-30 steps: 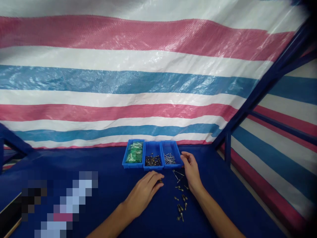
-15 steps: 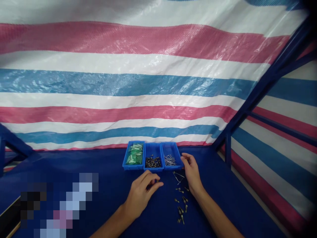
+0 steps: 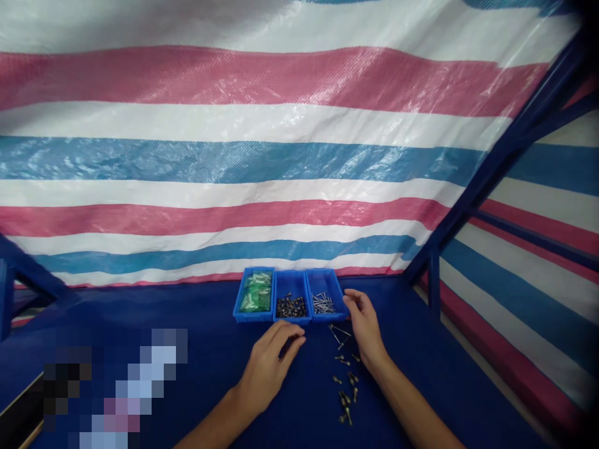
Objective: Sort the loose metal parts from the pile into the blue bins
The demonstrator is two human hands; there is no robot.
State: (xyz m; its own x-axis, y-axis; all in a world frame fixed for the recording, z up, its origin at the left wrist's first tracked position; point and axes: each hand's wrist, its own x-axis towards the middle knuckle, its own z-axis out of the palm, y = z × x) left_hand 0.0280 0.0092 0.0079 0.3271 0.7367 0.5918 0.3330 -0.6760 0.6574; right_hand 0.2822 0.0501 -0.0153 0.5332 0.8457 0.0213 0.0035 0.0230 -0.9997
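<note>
My left hand (image 3: 269,358) is held just in front of the middle blue bin (image 3: 291,280), thumb and forefinger pressed together. Whatever sits in that pinch is hidden. Small dark metal fittings (image 3: 291,306) fill the bottom of this bin. My right hand (image 3: 365,324) is by the front right corner of the right blue bin (image 3: 324,280), its fingers curled; I cannot make out anything between them. Silver pins or nails (image 3: 322,303) lie inside that bin. Between my forearms, several small brass-coloured pieces (image 3: 345,399) are scattered on the blue table, below a few longer silver pins (image 3: 340,337).
A third blue bin (image 3: 237,308) on the left holds green-and-clear plastic packets (image 3: 256,292). A striped sheet (image 3: 234,218) rises behind the blue table (image 3: 187,386), with dark blue frame bars (image 3: 433,284) at the sides. Something blurred out lies at lower left.
The thumb and forefinger of my left hand have come closer together, and the small brownish piece seen between them is now hidden. My right hand stays by the right bin.
</note>
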